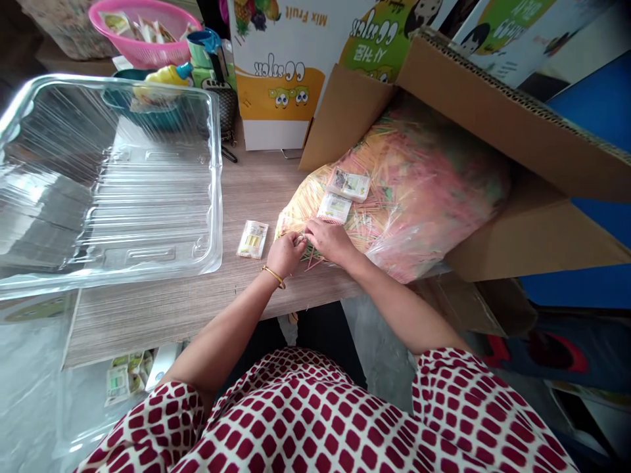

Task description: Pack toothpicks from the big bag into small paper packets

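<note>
1. Head view, what my hands are up to: the fingers of my left hand (287, 254) and right hand (329, 239) are curled in, tips nearly meeting. Can't tell what they're pinching, if anything; my own knuckles hide it.
2. Where the stuff is: I'm right at the near left end of a big clear plastic bag of thin yellow, pink and green sticks (419, 177), which slopes out of an open brown cardboard box (507, 98). Two small flat printed packets (348, 185) lie overlapping on it, and another small white-and-yellow packet (252, 240) sits left of my hands on the wood-grain tabletop (162, 309).
3. Step, my guess: fiddly two-handed fingertip work. Next move probably wants a light grip, and no dragging loose sticks along.
4. Edges and room: the tabletop's front edge runs just under my forearms, so not much slack there. Clear ribbed plastic tray (214, 197) walls off the left, cardboard flaps the right. Best gap's straight ahead, between tray and bag.
</note>
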Tool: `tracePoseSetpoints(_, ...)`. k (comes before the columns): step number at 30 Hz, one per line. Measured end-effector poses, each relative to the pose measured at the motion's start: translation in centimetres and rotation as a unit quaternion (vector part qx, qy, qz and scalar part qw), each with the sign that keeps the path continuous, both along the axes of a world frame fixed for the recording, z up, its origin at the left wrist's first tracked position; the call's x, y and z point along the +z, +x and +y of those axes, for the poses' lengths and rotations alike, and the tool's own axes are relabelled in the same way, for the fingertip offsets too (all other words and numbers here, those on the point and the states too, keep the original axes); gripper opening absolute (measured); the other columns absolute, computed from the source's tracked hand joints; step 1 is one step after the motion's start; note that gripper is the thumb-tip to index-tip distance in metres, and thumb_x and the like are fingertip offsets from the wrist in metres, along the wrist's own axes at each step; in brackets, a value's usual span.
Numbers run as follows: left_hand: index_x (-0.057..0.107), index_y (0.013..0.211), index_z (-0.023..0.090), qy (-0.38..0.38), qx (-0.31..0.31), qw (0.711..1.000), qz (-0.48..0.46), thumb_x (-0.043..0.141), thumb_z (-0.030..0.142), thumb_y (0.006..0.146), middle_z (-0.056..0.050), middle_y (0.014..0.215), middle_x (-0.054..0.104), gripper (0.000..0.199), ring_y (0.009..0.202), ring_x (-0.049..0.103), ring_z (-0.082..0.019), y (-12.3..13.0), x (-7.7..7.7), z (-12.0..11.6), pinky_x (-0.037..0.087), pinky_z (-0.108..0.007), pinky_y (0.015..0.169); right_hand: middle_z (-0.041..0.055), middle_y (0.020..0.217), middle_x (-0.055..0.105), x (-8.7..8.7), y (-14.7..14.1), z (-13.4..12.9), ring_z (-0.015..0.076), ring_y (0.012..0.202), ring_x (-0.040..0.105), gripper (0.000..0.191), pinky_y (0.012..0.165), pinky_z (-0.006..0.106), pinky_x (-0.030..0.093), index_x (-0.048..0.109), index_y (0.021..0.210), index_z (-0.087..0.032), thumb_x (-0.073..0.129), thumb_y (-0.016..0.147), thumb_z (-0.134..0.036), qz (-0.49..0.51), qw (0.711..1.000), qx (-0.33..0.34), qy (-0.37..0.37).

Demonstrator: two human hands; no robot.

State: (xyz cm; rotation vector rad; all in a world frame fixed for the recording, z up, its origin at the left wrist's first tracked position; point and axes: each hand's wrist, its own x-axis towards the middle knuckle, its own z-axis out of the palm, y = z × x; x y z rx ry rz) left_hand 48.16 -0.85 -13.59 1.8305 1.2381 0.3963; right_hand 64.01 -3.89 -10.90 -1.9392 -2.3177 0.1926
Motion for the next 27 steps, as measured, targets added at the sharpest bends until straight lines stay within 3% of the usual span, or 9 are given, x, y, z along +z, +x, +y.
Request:
tracePoseSetpoints(7,0.053,0.071,0.018,-0.017,0.045,0.998,-0.029,0.059,0.031,0.091,0.0,0.065,0.054,0.024,0.065,0.048,-0.016,0.2,-0.4,0.2,0.029,-0.028,0.063,0.007,0.109,0.073,0.6,-0.1,-1.2,0.0211,0.094,0.066,0.015,0.071,0.028,0.039,0.063,0.109,-0.017,0.051,0.102,-0.021,0.089,0.988,-0.122,0.042)
tracePoseSetpoints(13,0.054,0.072,0.017,-0.046,0.076,0.99,-0.107,0.061,0.03,0.088,0.001,0.067,0.054,0.022,0.066,0.047,-0.014,0.0,-1.1,0.4,0.033,-0.027,0.065,0.0063,0.109,0.074,0.2,-1.2,-3.2,0.0223,0.092,0.068,0.016,0.071,0.03,0.04,0.066,0.109,-0.019,0.054,0.102,-0.028,0.042,0.991,-0.123,-0.027)
tracePoseSetpoints(20,0.062,0.078,0.016,-0.16,0.06,0.945,-0.28,0.069,0.037,0.082,-0.001,0.072,0.06,0.022,0.069,0.051,-0.014,-0.4,-1.5,-0.1,0.039,-0.025,0.067,0.008,0.117,0.07,-0.3,-2.1,-3.3,0.0241,0.098,0.067,0.02,0.071,0.031,0.043,0.062,0.118,-0.019,0.053,0.102,-0.028,0.039,0.986,-0.151,-0.049)
tracePoseSetpoints(23,0.056,0.069,0.017,-0.141,0.017,0.967,-0.214,0.069,0.039,0.082,0.001,0.065,0.055,0.029,0.065,0.047,-0.014,-0.5,-0.9,0.0,0.035,-0.025,0.063,0.0089,0.119,0.069,-0.3,-1.9,-3.4,0.0239,0.094,0.066,0.021,0.071,0.031,0.042,0.062,0.119,-0.02,0.052,0.102,-0.028,0.036,0.987,-0.147,-0.057)
tracePoseSetpoints(27,0.053,0.072,0.019,-0.034,-0.004,0.998,-0.051,0.062,0.031,0.087,0.0,0.066,0.055,0.021,0.066,0.049,-0.015,-0.9,0.1,0.4,0.03,-0.027,0.062,0.0072,0.115,0.068,-0.6,-1.3,-3.8,0.0219,0.093,0.065,0.018,0.07,0.03,0.041,0.064,0.115,-0.021,0.052,0.103,-0.027,0.043,0.99,-0.131,-0.037)
